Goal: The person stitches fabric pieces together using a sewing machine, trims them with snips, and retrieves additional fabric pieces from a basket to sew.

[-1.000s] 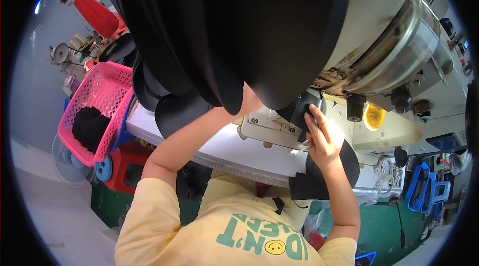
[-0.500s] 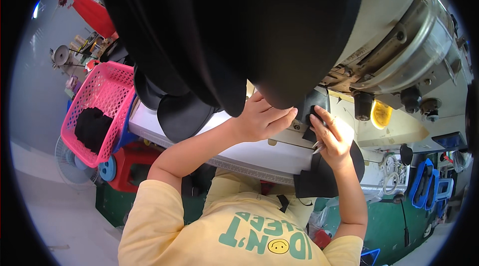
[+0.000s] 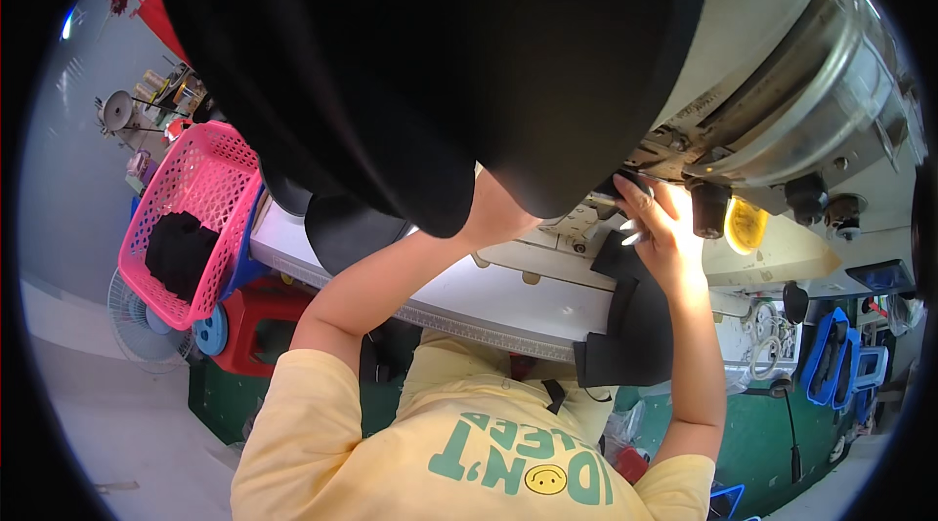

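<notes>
Large black sheet pieces (image 3: 440,62) hang in a chain across the top of the view and hide much of the work. My left hand (image 3: 500,210) reaches up behind them; its fingers are hidden. At the right, under the sewing machine (image 3: 801,82), my right hand (image 3: 669,228) is closed, its fingers bent near the needle area. A small silver two-pronged tool (image 3: 633,234) sticks out from it. Dark material lies by its fingertips, partly hidden. Below the right hand, a black flat piece (image 3: 630,335) lies over the table's front edge.
A pink basket (image 3: 220,169) with black cloth (image 3: 181,255) stands at the left, beside a red stool (image 3: 256,326). More black pieces (image 3: 352,233) lie on the white table (image 3: 508,306). Machine knobs (image 3: 710,208) sit close to my right hand. Blue plastic stools (image 3: 835,360) stand at the far right.
Both hands have moved away from me, farther up. My left fingers have gone behind the black sheets. My right hand is now nearer the machine, and the hanging sheets have shifted slightly.
</notes>
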Tool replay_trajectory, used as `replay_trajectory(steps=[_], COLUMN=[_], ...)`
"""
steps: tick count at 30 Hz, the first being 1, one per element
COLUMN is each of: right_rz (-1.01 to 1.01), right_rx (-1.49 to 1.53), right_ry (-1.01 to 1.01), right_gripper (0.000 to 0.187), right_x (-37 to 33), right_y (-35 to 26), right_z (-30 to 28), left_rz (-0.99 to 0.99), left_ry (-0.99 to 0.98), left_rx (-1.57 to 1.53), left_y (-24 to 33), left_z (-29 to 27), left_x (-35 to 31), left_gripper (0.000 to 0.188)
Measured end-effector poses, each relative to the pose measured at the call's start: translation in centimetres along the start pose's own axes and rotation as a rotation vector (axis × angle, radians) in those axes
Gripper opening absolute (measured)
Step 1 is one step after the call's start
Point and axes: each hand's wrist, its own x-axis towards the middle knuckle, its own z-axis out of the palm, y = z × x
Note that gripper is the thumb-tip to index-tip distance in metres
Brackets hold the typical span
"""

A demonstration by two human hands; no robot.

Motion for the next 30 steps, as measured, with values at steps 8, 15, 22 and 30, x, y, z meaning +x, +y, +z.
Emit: replay_trajectory(steps=[8,15,22,30], right_rz=[0.275,0.359,0.587,0.686], right_rx=[-0.03,0.128,-0.041,-0.226], right_ry=[-0.109,0.111,-0.179,-0.164], right_gripper=[0.038,0.016,0.019,0.024], right_x=[-2.2,-6.3,-11.1,-14.0], right_y=[0.8,0.7,3.8,3.5], right_z=[-1.6,-2.0,-0.1,1.9], left_rz=[-0.169,-0.431,-0.637,-0.654], left_ry=[0.135,0.064,-0.097,-0.1], left_rx=[-0.009,-0.222,-0.516,-0.856], left_y=[-1.5,-5.4,-8.5,-15.1], left_z=[-0.4,-1.0,-6.2,-22.7], left_x=[0.0,2.0,4.2,10.7], left_gripper=[0.013,0.016,0.018,0.022])
